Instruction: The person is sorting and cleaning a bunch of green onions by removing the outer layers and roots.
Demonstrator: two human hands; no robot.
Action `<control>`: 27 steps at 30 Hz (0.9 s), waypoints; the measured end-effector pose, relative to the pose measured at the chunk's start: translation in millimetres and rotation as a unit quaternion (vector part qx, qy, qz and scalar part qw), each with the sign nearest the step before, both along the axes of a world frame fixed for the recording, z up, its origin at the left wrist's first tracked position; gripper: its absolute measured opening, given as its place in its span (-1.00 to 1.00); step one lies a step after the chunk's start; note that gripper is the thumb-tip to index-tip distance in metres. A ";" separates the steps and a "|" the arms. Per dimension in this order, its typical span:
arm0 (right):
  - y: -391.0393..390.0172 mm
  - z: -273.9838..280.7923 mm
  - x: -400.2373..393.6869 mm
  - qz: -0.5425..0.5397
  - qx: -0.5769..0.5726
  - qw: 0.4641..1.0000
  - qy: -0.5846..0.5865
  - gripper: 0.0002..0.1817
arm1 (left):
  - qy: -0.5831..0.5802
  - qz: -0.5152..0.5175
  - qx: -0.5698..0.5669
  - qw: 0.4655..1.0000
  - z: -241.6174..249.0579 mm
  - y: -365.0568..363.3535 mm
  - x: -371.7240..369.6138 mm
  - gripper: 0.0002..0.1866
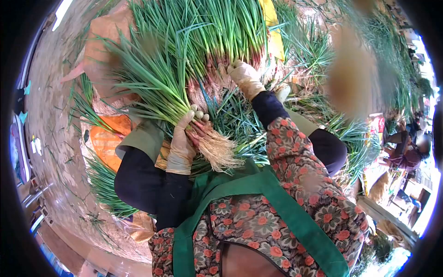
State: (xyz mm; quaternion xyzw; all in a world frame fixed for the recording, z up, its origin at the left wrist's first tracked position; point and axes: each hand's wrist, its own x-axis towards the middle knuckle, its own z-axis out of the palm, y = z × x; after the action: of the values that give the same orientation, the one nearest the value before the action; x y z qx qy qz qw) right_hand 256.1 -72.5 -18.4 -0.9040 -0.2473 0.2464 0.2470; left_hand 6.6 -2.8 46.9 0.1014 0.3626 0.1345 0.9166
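Observation:
My left hand (183, 138), in a pale glove, is closed around a bunch of spring onions (173, 99). Its whitish roots (217, 150) hang toward my lap and the green leaves fan out to the upper left. Ahead of me lies a large heap of spring onions (221, 32), their reddish stem bases facing me. At the near edge of that heap my gloved right hand (245, 78) has its fingers curled onto the stem bases; exactly how many stems it grips is hidden.
Loose green leaves (235, 120) cover the ground between my legs. An orange sack (110, 143) lies at left, a brown sheet (104, 55) beyond it. More spring onions (309, 55) spread to the right. Farther right, another person (406, 154) sits. A blurred smudge covers the upper right.

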 end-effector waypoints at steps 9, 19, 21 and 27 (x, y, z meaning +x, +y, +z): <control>-42.8 -38.3 31.3 -0.159 0.518 0.768 0.340 -0.86 | -0.162 -0.023 0.058 0.985 15.5 -10.3 2.3 -0.67; -29.4 7.1 62.4 0.018 0.106 0.983 -0.151 -0.76 | -0.029 -0.015 -0.044 0.999 -2.4 -2.0 5.5 -0.77; 9.9 -21.5 53.8 0.219 0.010 0.947 -0.235 -0.76 | -0.068 -0.005 -0.039 0.997 -8.7 0.1 2.7 -0.77; 37.9 0.0 46.4 0.081 0.134 0.988 0.004 -0.60 | 0.001 -0.029 -0.023 0.999 7.5 3.6 6.8 -0.68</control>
State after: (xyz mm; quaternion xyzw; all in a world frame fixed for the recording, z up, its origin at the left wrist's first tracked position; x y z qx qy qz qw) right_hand 302.5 -34.6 -18.4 -0.8389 -0.3496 0.2335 0.3457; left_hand 13.4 0.8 54.4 0.0905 0.3632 0.0991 0.9220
